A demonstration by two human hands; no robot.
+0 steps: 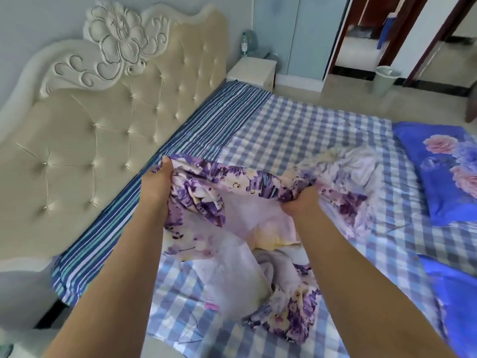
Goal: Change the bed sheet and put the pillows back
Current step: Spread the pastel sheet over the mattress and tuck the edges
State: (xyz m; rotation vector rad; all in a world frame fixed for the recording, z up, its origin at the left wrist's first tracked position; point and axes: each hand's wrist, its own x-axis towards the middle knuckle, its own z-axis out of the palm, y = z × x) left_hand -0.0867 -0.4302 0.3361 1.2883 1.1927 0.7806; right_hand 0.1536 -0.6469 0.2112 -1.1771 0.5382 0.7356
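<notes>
1. Left hand (158,188) curled round the sheet (232,202) at its bunched edge, lifted close to the headboard (103,125); grip high, likely to find a hem or corner.
2. Right hand (300,202) clenched on the same edge further along, fingers buried in folds; cloth stretched between both hands, probably to open it out before spreading.
3. Sheet purple-floral, crumpled, partly inside out with pale underside showing; lower part heaped on the mattress cover (296,125), trailing toward the near side of the bed.
4. Checked mattress cover lying flat over most of the bed; striped layer (180,140) bare along the headboard side, so nothing tucked there yet.
5. Blue floral bedding (444,171) pushed to the far right edge, apart from the sheet, seemingly parked to keep the middle free; pillow or quilt, cannot tell.
6. Judged stage: early, fresh sheet not spread, pillows not returned.
7. Nightstand (254,69) with bottle (244,45) beyond the corner; bin (384,80) on the floor near the doorway.
</notes>
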